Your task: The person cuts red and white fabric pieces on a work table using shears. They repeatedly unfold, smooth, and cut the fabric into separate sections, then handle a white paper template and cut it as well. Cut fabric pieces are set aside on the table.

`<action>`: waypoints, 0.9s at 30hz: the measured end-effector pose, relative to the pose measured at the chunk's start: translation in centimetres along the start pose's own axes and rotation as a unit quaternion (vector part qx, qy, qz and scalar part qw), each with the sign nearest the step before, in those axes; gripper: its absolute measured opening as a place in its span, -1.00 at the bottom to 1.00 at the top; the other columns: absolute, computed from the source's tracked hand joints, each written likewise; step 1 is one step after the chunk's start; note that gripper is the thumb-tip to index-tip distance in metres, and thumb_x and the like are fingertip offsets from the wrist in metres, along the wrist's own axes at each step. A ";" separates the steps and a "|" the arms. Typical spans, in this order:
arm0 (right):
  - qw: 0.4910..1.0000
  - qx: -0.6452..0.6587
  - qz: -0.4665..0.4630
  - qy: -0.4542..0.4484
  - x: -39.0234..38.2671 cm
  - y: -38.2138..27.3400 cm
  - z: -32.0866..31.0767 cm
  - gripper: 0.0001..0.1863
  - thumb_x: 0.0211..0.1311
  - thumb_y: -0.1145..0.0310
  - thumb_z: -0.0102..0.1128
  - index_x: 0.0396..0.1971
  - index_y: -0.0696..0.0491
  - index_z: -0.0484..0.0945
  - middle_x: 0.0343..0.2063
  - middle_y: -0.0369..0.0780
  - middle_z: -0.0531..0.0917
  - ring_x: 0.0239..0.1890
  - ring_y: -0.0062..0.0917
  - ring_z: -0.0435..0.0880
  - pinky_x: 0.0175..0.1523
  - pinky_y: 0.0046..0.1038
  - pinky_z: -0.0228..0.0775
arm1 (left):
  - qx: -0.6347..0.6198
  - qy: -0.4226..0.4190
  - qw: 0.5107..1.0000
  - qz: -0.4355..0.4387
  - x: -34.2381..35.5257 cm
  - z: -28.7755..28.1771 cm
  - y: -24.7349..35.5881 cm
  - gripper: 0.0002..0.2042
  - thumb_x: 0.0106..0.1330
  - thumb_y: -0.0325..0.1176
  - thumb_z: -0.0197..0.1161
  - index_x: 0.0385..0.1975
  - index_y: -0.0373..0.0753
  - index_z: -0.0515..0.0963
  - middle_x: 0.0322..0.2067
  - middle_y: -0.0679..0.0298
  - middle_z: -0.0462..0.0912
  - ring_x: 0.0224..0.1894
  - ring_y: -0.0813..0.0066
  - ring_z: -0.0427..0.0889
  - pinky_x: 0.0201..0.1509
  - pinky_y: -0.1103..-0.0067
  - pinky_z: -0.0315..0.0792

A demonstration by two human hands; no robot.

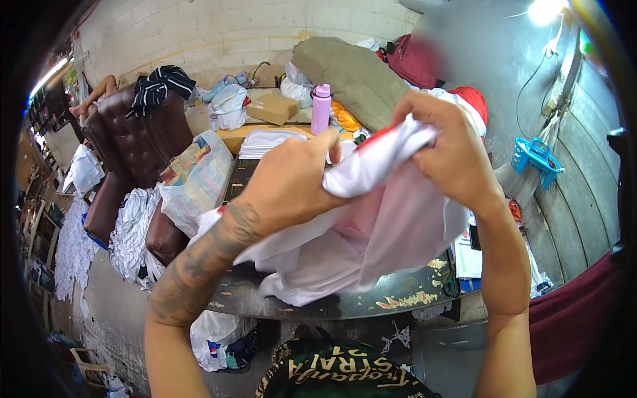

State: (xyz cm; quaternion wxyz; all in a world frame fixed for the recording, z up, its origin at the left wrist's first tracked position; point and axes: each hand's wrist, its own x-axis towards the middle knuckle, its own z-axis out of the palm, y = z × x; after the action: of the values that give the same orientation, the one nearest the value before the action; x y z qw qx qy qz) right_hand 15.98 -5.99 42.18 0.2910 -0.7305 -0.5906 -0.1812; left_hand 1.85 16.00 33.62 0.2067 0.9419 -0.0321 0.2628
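Note:
Both my hands hold up a thin white cloth with red parts, which looks like a garment. Its upper edge is bunched between my left hand and my right hand, each with its fingers closed on the fabric. From there the cloth hangs in loose, slightly blurred folds over the dark table, whose surface is peeling near the front edge. More of the cloth drapes behind my left wrist. Some of my left fingers are hidden behind the hand and the fabric.
A purple bottle, a cardboard box and stacked white sheets stand beyond the table. To the left are a stuffed plastic bag and a brown armchair. A blue basket hangs at right.

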 end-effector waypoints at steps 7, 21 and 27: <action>0.915 -0.313 0.124 -0.223 -0.2 13.8 1.9 -0.76 0.16 0.53 0.18 -0.20 0.08 0.74 -0.23 0.03 0.80 -0.08 -0.02 0.81 0.06 -0.04 0.65 | 0.382 0.157 0.840 -0.351 -5.0 -8.0 -28.5 -0.75 0.43 -0.20 0.20 -0.10 -0.13 0.75 -0.02 -0.01 0.78 0.07 -0.22 0.76 0.13 0.04 0.66; 0.926 0.375 -0.031 -0.035 -17.1 1.1 14.5 -0.16 0.08 0.25 0.65 0.38 0.09 0.49 0.28 -0.06 0.63 0.34 -0.11 0.58 0.51 -0.14 0.31 | 0.131 0.103 0.978 -0.128 -11.1 6.1 6.6 -0.76 0.05 -0.19 0.42 -0.49 -0.22 0.57 -0.50 -0.01 0.63 -0.34 -0.14 0.70 -0.23 0.12 0.50; 0.930 0.329 0.057 -0.155 -13.3 2.9 9.3 -0.68 0.15 0.54 0.32 -0.05 0.15 0.70 -0.34 -0.05 0.75 -0.28 -0.51 0.75 -0.06 -0.35 0.59 | 0.175 0.161 0.953 -0.189 -8.9 -6.4 5.6 -0.77 0.08 -0.35 0.37 -0.31 -0.36 0.70 -0.46 -0.10 0.66 -0.38 -0.07 0.69 -0.17 0.33 0.55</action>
State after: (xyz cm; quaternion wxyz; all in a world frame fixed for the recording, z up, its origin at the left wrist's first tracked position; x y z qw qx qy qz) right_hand 14.88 -10.55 26.36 0.4295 -0.6455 -0.6121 0.1555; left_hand -9.80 13.06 36.13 0.0872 0.8975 0.2269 0.3681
